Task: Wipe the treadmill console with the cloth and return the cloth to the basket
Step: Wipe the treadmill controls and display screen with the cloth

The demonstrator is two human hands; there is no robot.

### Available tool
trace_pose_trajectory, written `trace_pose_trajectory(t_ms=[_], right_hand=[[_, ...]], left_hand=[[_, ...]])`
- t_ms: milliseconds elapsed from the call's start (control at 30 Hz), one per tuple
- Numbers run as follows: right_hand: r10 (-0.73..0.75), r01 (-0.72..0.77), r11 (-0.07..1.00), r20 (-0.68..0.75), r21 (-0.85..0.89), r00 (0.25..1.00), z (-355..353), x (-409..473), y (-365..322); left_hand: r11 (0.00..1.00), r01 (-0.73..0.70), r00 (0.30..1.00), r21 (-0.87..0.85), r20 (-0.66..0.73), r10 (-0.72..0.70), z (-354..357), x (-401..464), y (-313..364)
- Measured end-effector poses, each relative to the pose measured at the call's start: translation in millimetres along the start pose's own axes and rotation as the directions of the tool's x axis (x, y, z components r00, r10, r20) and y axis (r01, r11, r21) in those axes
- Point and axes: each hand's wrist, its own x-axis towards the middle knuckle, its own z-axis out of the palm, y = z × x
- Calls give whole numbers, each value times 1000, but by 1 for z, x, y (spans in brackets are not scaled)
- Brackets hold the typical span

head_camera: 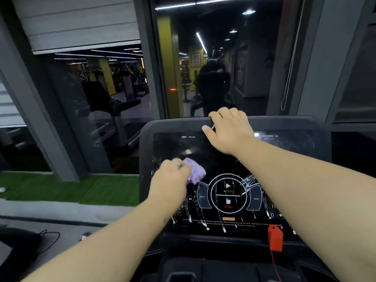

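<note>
A person stands at the treadmill and cleans its console (234, 180). The left hand (171, 180) rubs a purple cloth (195, 173) on the dark screen. The right hand (230, 129) holds the top edge of the console at about 12 o'clock, with its fingers (227, 112) curled over the rim and the thumb on the front.

To do this step well, I think the cloth should stay flat on the screen and move in long, slow rows. White streaks and drips show around the big round START and STOP ring (228, 193), at about 4 o'clock from the cloth, and along the bottom of the screen. Those spots look like they need more rubbing. The press should be soft near START, so the belt does not switch on. The red clip (275, 237) at the bottom right, about 5 o'clock, is best left alone. The right hand helps keep the console from shaking.

The cloth is bunched up and sticks out from the left fingers (184, 169) toward 2 o'clock. These fingers are curled and pinch it, touching it all along one side. The cloth sits on the left middle of the screen. It looks a bit blurry. I cannot see the basket.
</note>
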Motion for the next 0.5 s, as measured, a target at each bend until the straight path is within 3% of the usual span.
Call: trace_pose_trajectory(t_ms=[100,133,200,267,400,500], right_hand=[[-7,7,1000,-1,7,1000,0,0,0],[-6,6,1000,-2,7,1000,0,0,0],[-3,3,1000,-3,4,1000,0,0,0],[0,0,1000,-7,1,1000,1,0,0],[-6,6,1000,-15,3,1000,0,0,0],[-6,6,1000,-11,6,1000,0,0,-1]], left_hand=[[982,-186,978,28,100,182,1,-12,3],[984,-169,981,53,109,163,-5,-2,-6],[1000,-12,1000,15,-23,13,-13,18,-22],[996,89,994,-18,-68,-90,-12,16,-16],[990,-143,984,13,110,140,1,-21,13],[996,-88,995,34,56,86,-5,6,-11]])
